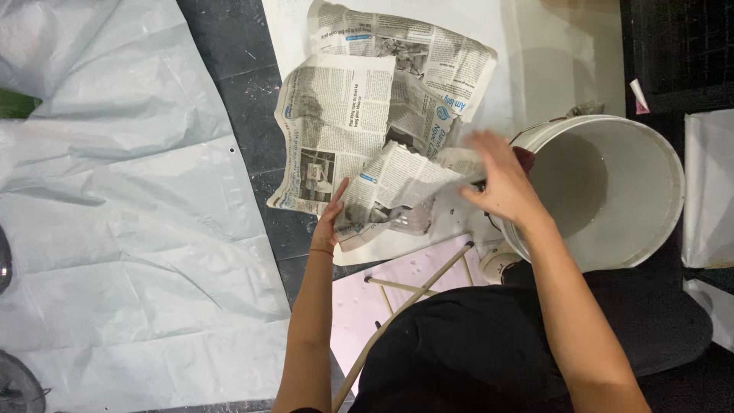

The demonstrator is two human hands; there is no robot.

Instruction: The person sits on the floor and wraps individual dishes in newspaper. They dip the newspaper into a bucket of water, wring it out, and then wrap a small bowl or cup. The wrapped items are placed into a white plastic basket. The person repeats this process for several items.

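My left hand (329, 222) grips the lower left edge of a torn piece of newspaper (390, 187). At that piece's right end my right hand (501, 180) is blurred, its fingers on the paper's edge next to the bucket rim. Under the piece lie larger crumpled newspaper sheets (336, 115), spread over a white board (520, 46). Below the paper a pale pink sheet (359, 306) lies with thin wooden sticks (417, 287) across it.
A white bucket (657, 153) holding cloudy liquid stands at the right, beside my right wrist. A large pale plastic tarp (122, 229) covers the dark floor on the left. A dark garment (474, 344) fills the bottom middle. White plastic (707, 183) lies at the right edge.
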